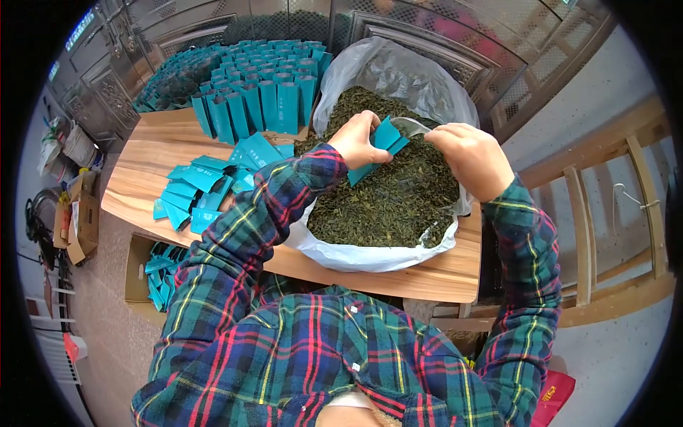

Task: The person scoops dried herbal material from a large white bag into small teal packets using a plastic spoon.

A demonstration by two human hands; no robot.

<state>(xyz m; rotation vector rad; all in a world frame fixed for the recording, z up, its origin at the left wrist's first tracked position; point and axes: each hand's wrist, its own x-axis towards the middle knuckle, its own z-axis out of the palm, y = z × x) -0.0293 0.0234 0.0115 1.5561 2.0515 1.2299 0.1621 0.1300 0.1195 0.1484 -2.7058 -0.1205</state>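
Observation:
My left hand (353,140) is closed around a teal paper packet (386,134), its open top tilted up and to the right. In my right hand (473,158) is a metal scoop (410,127), whose bowl end reaches to the packet's mouth. Both hands are over a heap of dried green leaves (377,213), which look like loose tea. The heap fills a large clear-white plastic bag (356,257) with its sides folded down. What lies in the scoop's bowl is hidden from this angle.
Rows of upright teal packets (267,99) crowd the back left of the wooden table (146,153). Flat teal packets (203,178) lie scattered nearer. Below stands a cardboard box (136,274) with more packets. A wooden frame (583,235) leans at right; metal doors (299,25) stand behind.

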